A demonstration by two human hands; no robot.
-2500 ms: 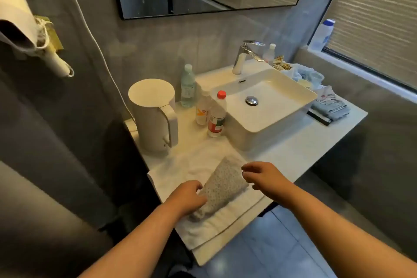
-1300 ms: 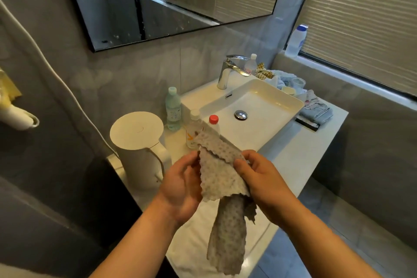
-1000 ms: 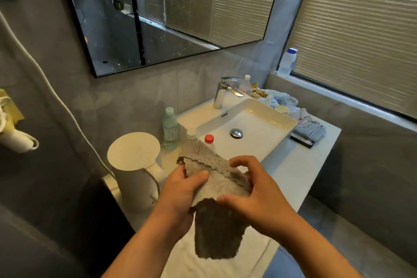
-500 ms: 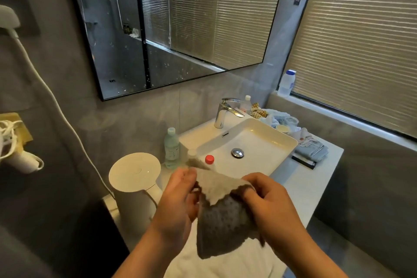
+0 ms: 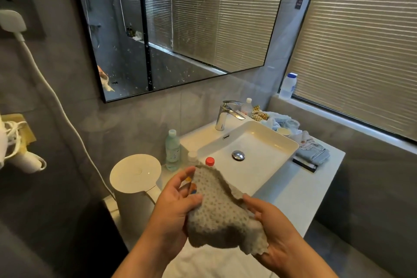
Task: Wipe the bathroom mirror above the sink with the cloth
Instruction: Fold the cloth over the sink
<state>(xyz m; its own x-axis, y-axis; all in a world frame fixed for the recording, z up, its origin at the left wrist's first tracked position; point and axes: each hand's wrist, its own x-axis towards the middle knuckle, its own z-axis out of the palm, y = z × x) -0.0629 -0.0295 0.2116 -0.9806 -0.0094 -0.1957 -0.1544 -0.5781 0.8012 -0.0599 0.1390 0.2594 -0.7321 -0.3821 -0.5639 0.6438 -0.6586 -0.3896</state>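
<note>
A grey dotted cloth [image 5: 220, 212] is bunched between my two hands, above the counter in front of the sink [image 5: 249, 153]. My left hand [image 5: 178, 203] holds its left side, thumb pressed on the fabric and fingers behind it. My right hand [image 5: 273, 230] cups the right and lower side from underneath. The black-framed mirror [image 5: 180, 25] hangs on the grey wall above, speckled with dried water spots, well away from both hands.
A white kettle [image 5: 135, 180] stands left of my hands, with bottles [image 5: 172, 150] behind the cloth. A chrome faucet [image 5: 225, 114] sits behind the basin. Folded cloths [image 5: 312, 151] and small items lie at the right. A white towel [image 5: 214, 262] covers the counter's near edge.
The cloth went from lying on the towel to being lifted and gathered between both hands. My view tilted up, bringing more of the mirror into sight.
</note>
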